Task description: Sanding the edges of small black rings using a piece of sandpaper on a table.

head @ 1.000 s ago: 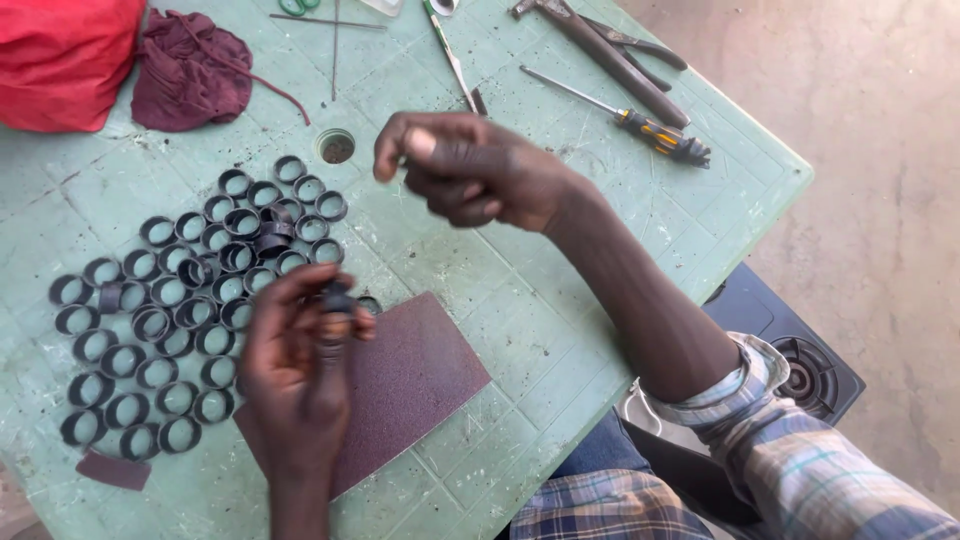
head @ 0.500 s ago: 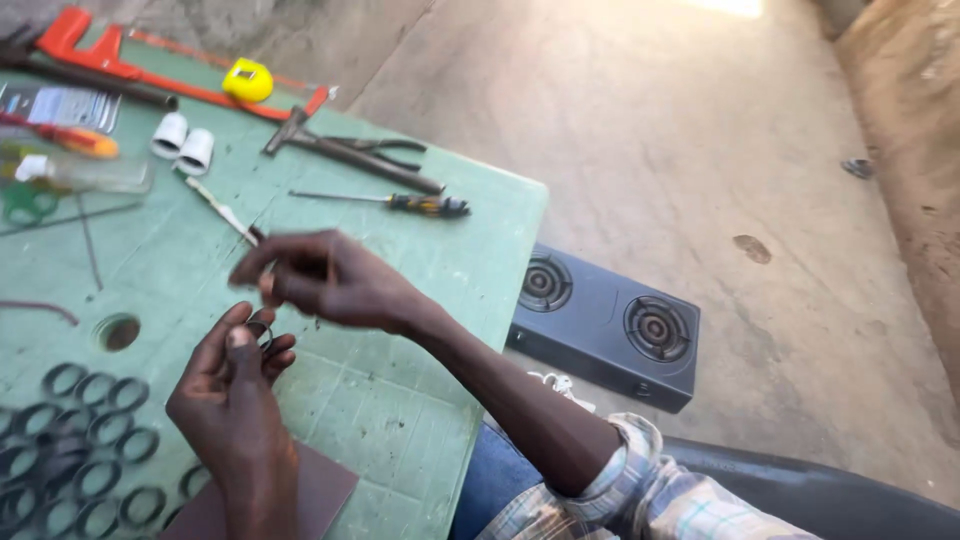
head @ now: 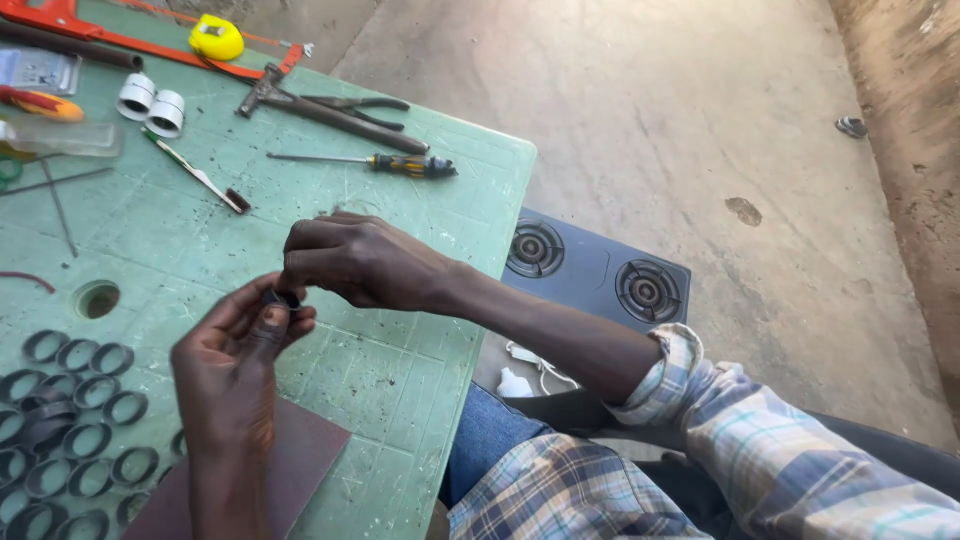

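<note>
Left hand and right hand met above green table, both pinching small dark ring between fingertips. Ring looked light, stiff, small, likely easy to drop; best gripped by outer rim. More rings lay at left.

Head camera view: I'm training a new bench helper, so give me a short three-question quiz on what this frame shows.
1. True or false: both hands meet on one small dark ring above the green table.
2. Which tool lies nearest the table's far right edge? A) screwdriver B) hacksaw C) tape measure
3. Fill in: the loose dark rings lie beside a sheet of brown ____.

Key
1. True: the left hand and right hand both pinch it.
2. A, the screwdriver with the yellow and black handle.
3. Sandpaper, or so it appears.
</note>
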